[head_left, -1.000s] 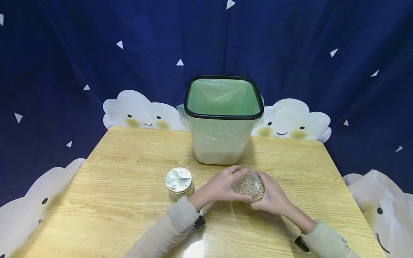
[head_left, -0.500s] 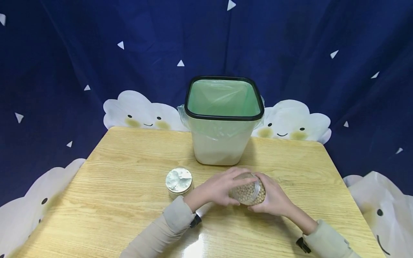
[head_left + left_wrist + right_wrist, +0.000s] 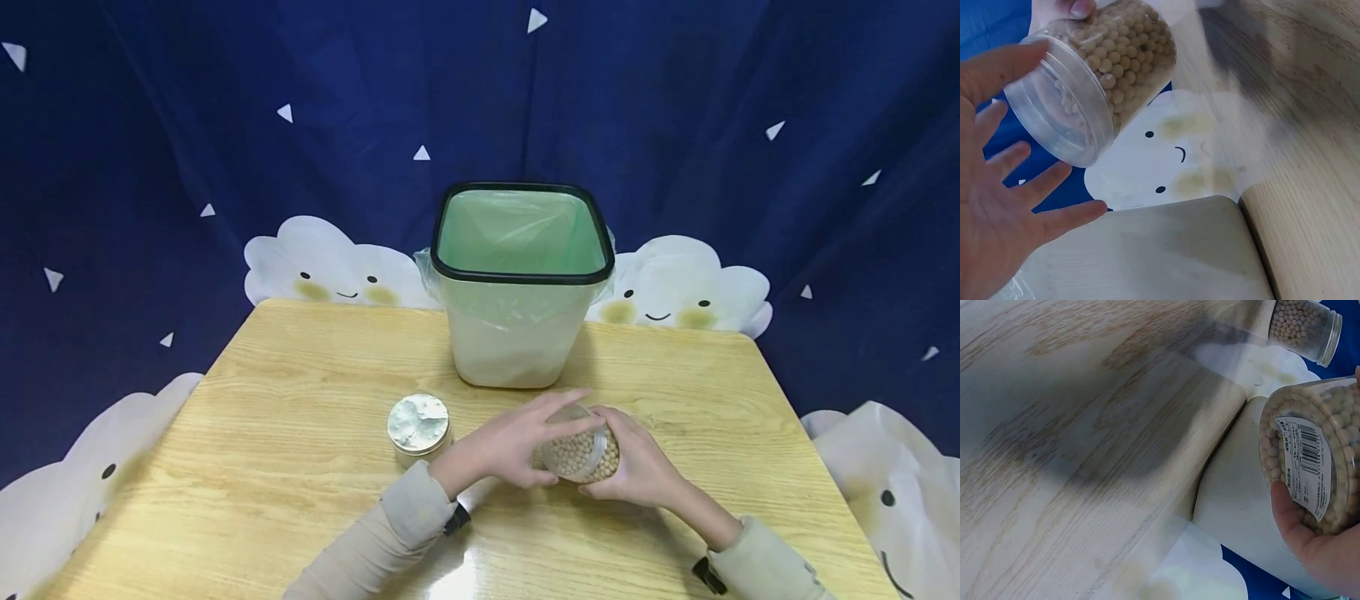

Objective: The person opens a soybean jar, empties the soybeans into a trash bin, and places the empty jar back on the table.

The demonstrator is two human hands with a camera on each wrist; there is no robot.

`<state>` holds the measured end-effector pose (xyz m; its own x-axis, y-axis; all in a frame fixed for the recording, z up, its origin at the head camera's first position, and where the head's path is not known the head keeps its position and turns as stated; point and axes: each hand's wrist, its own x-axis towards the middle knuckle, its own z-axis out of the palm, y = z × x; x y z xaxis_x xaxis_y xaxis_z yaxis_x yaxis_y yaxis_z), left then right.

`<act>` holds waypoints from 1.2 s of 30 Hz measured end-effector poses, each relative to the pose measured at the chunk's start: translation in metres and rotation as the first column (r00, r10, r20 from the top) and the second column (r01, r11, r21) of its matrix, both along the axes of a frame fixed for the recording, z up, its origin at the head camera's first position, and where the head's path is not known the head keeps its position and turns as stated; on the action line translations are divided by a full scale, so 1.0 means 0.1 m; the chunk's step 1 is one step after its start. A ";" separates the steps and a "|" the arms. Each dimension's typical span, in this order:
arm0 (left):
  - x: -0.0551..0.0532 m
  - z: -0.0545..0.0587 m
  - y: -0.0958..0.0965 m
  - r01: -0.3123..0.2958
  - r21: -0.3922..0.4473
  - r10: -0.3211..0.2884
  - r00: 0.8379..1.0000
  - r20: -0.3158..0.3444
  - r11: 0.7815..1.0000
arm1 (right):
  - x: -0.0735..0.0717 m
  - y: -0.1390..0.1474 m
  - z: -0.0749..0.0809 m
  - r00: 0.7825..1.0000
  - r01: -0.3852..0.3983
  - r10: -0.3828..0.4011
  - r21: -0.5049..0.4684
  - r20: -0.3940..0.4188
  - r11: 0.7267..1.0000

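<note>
A clear plastic jar (image 3: 576, 450) full of small round beige balls is tilted on its side above the table. My right hand (image 3: 637, 458) grips its bottom end; a white barcode label (image 3: 1307, 465) shows there in the right wrist view. Around the other end, my left hand (image 3: 517, 437) has its fingers spread, with a translucent lid (image 3: 1063, 103) facing the palm. The thumb overlaps the lid in the left wrist view. To the left stands a second jar (image 3: 418, 425) with a wrinkled silver top; its beige balls show in the right wrist view.
A white bin (image 3: 517, 333) with a black rim and green-tinted liner stands at the back of the wooden table (image 3: 300, 375), just beyond my hands. Behind hangs a dark blue curtain (image 3: 337, 83) with white triangles and clouds.
My left fingers have loosened and spread from around the lid end, and that hand has shifted slightly left. The jar has turned a little; my right hand keeps its grip.
</note>
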<state>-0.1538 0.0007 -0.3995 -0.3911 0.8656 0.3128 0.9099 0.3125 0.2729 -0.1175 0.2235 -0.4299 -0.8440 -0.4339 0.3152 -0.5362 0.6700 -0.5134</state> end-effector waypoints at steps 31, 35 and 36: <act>0.02 0.02 0.02 -0.081 -0.005 0.081 0.994 0.072 0.997 | 0.02 0.00 0.02 0.999 -0.002 0.003 0.031 -0.052 1.000; 0.03 0.01 0.01 -0.146 -0.003 0.146 0.985 0.093 0.989 | 0.03 0.00 0.01 0.999 -0.001 0.002 0.029 -0.044 1.000; 0.03 0.02 0.01 -0.143 -0.006 0.143 0.985 0.097 0.990 | 0.03 0.00 0.01 0.999 0.000 0.001 0.027 -0.038 1.000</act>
<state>-0.1504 0.0021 -0.3980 -0.5395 0.7982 0.2680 0.8249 0.4373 0.3581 -0.1148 0.2232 -0.4286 -0.8318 -0.4429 0.3347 -0.5548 0.6835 -0.4744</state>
